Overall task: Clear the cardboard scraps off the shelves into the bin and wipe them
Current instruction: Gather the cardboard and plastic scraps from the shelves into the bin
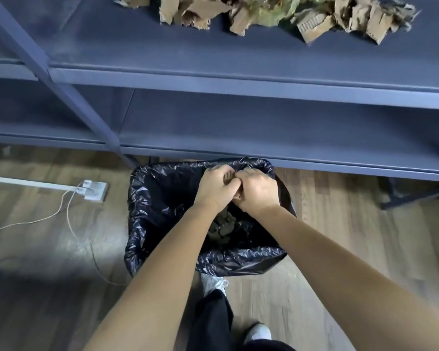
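Observation:
A bin lined with a black plastic bag [147,198] stands on the floor below the dark blue shelves. My left hand [214,187] and my right hand [257,192] are pressed together over the bin's far side, fingers curled round a bunch of cardboard scraps [228,177] of which only a sliver shows between them. More brown scraps [223,225] lie at the bottom of the bag. A long pile of torn cardboard scraps [264,13], mixed with something greenish, lies on the upper shelf [137,41]. The lower shelf [264,122] looks bare.
A white power strip [94,190] with cables lies on the wooden floor to the left of the bin. A slanted shelf upright [61,82] crosses the left side. My legs and white shoes [214,285] stand just behind the bin.

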